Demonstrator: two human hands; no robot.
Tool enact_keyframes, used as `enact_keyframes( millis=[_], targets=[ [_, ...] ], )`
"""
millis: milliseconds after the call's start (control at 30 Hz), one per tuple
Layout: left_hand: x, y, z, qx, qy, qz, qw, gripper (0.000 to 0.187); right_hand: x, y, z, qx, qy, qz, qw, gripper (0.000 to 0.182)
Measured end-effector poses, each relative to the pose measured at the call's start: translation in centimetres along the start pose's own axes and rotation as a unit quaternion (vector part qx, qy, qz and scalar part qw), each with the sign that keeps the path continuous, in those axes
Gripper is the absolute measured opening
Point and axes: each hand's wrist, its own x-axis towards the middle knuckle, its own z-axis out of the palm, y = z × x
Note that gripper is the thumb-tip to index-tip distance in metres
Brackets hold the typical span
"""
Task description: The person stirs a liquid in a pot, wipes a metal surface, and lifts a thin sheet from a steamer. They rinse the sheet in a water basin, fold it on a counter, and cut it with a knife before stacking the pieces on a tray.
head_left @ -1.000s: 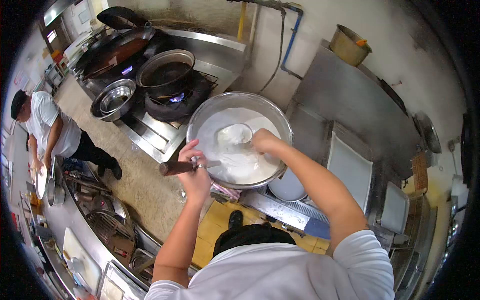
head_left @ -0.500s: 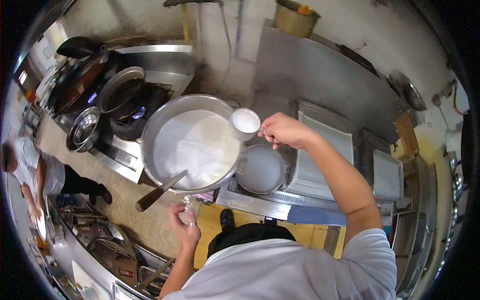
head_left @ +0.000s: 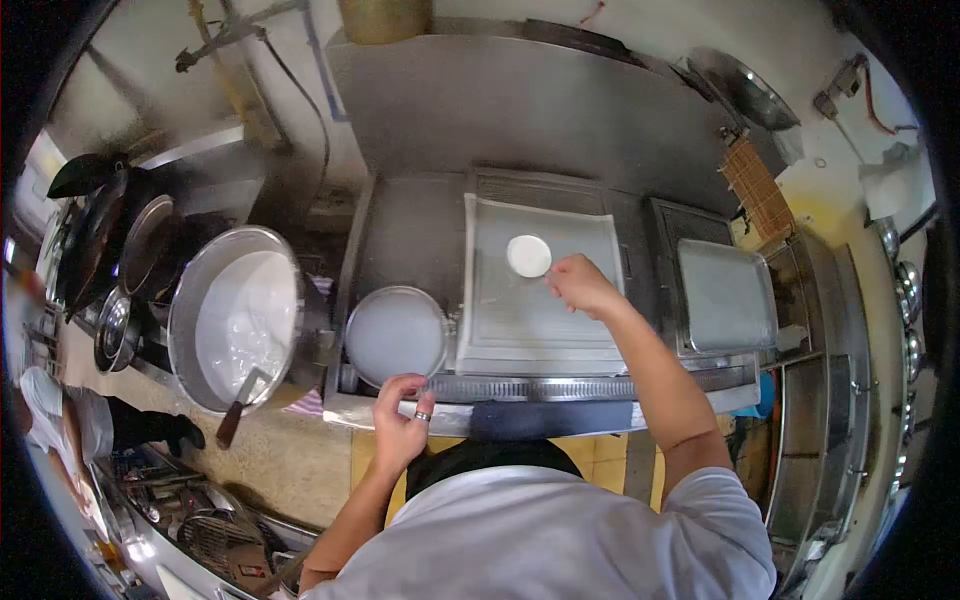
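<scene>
My right hand (head_left: 582, 285) is closed on the handle of a small round cup (head_left: 528, 256) full of white liquid. The cup is over a pale rectangular tray (head_left: 500, 325) on the metal counter. My left hand (head_left: 403, 418) is at the counter's front edge, fingers curled and apart, with a ring on one finger and nothing visible in it. Just beyond it stands a round pan (head_left: 397, 335) with a pale, cloudy surface. Further left, a large metal pot (head_left: 183, 330) holds white liquid, and a wooden-handled tool (head_left: 232, 420) leans on its rim.
Another pale tray (head_left: 727, 295) lies at the right beside a shelf rack. A bamboo mat (head_left: 757, 188) hangs near the wall. Dark woks (head_left: 95, 235) and metal bowls (head_left: 117, 335) stand at the far left. A co-worker (head_left: 95, 425) is at the lower left.
My right hand has carried the cup away from beside the pot to above the rectangular tray. The view has turned right, and my left hand is now near the round pan.
</scene>
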Motion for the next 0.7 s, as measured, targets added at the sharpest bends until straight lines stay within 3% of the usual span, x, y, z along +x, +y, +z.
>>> enact_keyframes(
  millis=[100,233,400,600,700],
  targets=[
    [-0.7,0.5,3.8,-0.002,-0.013,-0.039,0.999,0.021,5.4,9.6,0.0,0.085,0.028,-0.013,0.996,0.018],
    [-2.4,0.4,6.9,-0.015,-0.013,-0.083,0.996,0.020,6.9,13.7,-0.8,0.108,0.084,0.011,0.991,0.016],
    [-3.4,1.1,7.2,-0.006,0.003,-0.083,0.997,0.019,9.6,17.1,0.1,0.142,0.129,-0.001,0.981,0.020],
    [-3.2,2.3,6.0,0.027,0.007,-0.072,0.997,0.019,10.6,18.7,0.5,0.068,0.131,-0.047,0.988,0.019],
    [-3.6,1.0,5.2,0.011,0.013,-0.083,0.996,0.020,10.9,18.7,1.1,0.058,0.145,0.037,0.987,0.012]
  ],
)
